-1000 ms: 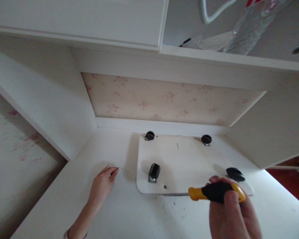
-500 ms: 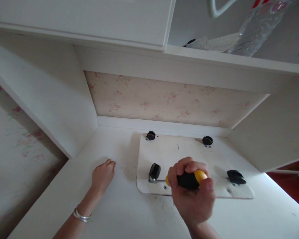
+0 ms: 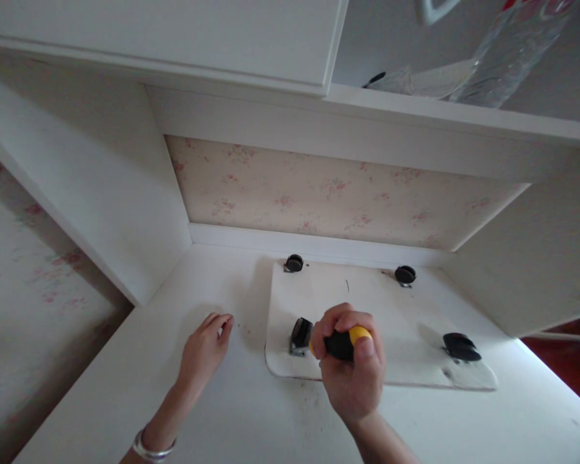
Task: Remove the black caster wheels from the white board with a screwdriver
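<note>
My right hand is wrapped round the black and yellow handle of a screwdriver, whose shank is hidden. The handle is just right of a black caster with a metal plate, at the front left of a white board. Three more casters stand at the board's other corners: back left, back right and front right. Left of the board, my left hand rests near the white surface, thumb and fingertips pinched together. Anything between them is too small to make out.
The board lies on a white desktop with dark specks. White side panels rise at left and right. Overhead hang a white cabinet door and a shelf with a clear plastic bottle on it.
My right hand and the screwdriver have moved left, closer to the front left caster, and the shank no longer shows. My left hand has shifted slightly right, its thumb now visible.
</note>
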`<state>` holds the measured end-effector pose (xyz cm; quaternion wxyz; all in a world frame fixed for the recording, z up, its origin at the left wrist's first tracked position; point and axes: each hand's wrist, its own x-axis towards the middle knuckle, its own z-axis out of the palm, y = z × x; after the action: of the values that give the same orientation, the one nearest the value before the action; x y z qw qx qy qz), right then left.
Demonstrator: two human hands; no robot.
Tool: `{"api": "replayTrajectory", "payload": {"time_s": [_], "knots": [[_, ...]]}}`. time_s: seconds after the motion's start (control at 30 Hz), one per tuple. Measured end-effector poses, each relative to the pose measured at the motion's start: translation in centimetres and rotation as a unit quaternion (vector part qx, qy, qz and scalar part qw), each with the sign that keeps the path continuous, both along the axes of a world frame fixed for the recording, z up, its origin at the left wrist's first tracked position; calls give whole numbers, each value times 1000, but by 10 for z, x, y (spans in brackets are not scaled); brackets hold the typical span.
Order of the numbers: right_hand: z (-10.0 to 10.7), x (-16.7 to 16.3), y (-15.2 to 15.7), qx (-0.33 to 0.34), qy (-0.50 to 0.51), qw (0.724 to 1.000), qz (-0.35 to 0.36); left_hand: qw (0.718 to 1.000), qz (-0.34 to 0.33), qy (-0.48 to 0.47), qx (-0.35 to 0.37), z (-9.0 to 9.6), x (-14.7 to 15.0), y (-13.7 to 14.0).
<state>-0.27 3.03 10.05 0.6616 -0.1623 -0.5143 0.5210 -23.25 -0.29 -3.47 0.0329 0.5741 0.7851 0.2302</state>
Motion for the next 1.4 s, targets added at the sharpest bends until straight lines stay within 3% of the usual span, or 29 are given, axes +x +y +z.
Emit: {"api": "replayTrajectory", "payload": {"time_s": [0.13, 0.33, 0.43, 0.57, 0.67, 0.77, 0.87, 1.07, 1.27, 1.33, 1.4], "knots": [[1, -1, -1, 4, -12, 1000, -1, 974, -45, -197, 103, 18, 26, -11], [-2, -5, 1, 11, -42, 999, -17, 943, -125, -296, 85, 59, 58, -21], [7, -6, 7, 8, -141, 989, -38, 923, -166, -338, 77, 75, 66, -18], [38, -5, 18, 72, -377, 920, -71, 898, -218, -377, 62, 94, 76, -7], [59, -2, 24, 105, -478, 871, -46, 890, -252, -377, 56, 104, 84, 3], [69, 3, 27, 130, -529, 838, -27, 886, -272, -374, 34, 109, 88, 10], [71, 9, 28, 141, -546, 826, -19, 889, -265, -373, 35, 110, 88, 14], [65, 13, 25, 149, -537, 828, -53, 896, -238, -367, 76, 106, 91, 15], [54, 13, 25, 149, -491, 849, -123, 924, -159, -334, 97, 98, 98, 13], [55, 18, 27, 144, -495, 850, -110, 910, -183, -361, 90, 100, 98, 12], [58, 24, 28, 147, -505, 847, -76, 879, -239, -410, 56, 104, 97, 11]]}}
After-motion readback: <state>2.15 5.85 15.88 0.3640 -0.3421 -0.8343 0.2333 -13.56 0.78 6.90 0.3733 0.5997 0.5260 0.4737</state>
